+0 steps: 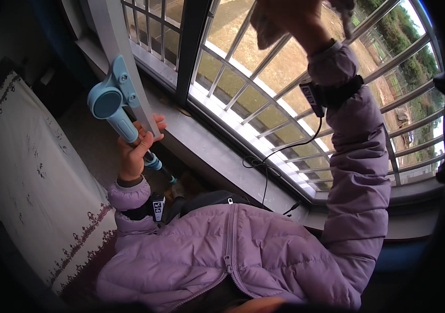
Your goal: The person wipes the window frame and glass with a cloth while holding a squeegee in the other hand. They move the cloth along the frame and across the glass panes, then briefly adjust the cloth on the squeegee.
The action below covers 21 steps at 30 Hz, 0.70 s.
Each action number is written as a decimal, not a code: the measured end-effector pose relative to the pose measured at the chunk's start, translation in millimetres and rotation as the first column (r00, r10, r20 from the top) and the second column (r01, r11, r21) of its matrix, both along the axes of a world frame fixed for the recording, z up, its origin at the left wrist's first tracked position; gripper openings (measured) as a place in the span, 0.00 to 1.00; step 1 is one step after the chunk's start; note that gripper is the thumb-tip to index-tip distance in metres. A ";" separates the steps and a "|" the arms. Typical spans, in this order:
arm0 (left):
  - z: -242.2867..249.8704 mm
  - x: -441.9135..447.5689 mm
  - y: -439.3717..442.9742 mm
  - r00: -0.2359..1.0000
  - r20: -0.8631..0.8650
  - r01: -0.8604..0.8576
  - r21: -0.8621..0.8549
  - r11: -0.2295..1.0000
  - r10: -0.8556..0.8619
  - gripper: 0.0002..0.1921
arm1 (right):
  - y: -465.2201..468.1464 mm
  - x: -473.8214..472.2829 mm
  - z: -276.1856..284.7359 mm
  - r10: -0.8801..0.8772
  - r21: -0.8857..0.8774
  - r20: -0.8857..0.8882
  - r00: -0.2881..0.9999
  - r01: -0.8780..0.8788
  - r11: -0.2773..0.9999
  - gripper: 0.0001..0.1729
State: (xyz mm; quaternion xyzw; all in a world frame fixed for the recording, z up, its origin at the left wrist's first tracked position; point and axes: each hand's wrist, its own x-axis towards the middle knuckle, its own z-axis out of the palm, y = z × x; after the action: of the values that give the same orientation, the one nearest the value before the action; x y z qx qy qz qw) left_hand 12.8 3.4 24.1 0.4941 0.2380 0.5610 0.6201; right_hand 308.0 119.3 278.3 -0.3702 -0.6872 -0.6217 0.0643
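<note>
My left hand grips a squeegee-like tool by the light-blue plastic neck, just below its round joint. The neck is screwed to a long flat grey bar that slants up out of the picture. My fingertips show past the bar's lower end. Below the hand, a dark pole with a blue collar runs down toward the floor. High in front of the barred window, my right hand holds a grey cloth, partly cut off by the top edge. Whether the cloth touches the glass, I cannot tell.
A grey window sill runs beneath the dark window frame and metal bars. A thin black cable hangs from the right wrist device onto the sill. At left stands something draped in a white patterned cloth.
</note>
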 end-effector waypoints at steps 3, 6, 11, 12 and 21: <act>-14.1 2.7 -32.3 0.999 -0.046 -0.025 -0.035 0.999 0.023 0.20 | -8.8 0.5 -146.6 0.031 -0.415 -0.735 0.677 -0.485 0.770 0.20; -21.3 -9.6 -55.2 0.993 -0.067 -0.109 -0.140 0.984 0.100 0.19 | -4.5 8.5 -238.1 -0.260 -0.662 -0.350 0.900 -0.041 0.749 0.26; -11.3 -27.9 -77.4 0.974 -0.105 -0.218 -0.200 0.955 0.201 0.19 | 7.2 17.5 -277.2 -0.277 -0.680 -0.458 0.844 -0.132 0.721 0.22; -7.5 -30.3 -77.2 0.970 -0.129 -0.231 -0.230 0.945 0.205 0.19 | 6.6 17.6 -282.2 -0.204 -0.635 -0.488 0.849 -0.185 0.750 0.22; 31.5 -15.5 -103.0 0.966 -0.251 -0.142 -0.289 0.947 0.068 0.20 | -30.0 30.7 -413.9 -0.444 -0.926 -0.023 0.896 0.148 0.347 0.24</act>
State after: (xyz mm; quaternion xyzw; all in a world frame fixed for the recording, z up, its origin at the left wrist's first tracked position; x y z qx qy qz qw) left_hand -2.7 -99.5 55.6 0.4427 0.4204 0.4865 0.6250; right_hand 338.6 89.2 -135.7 -0.5448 -0.8163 -0.0921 -0.1681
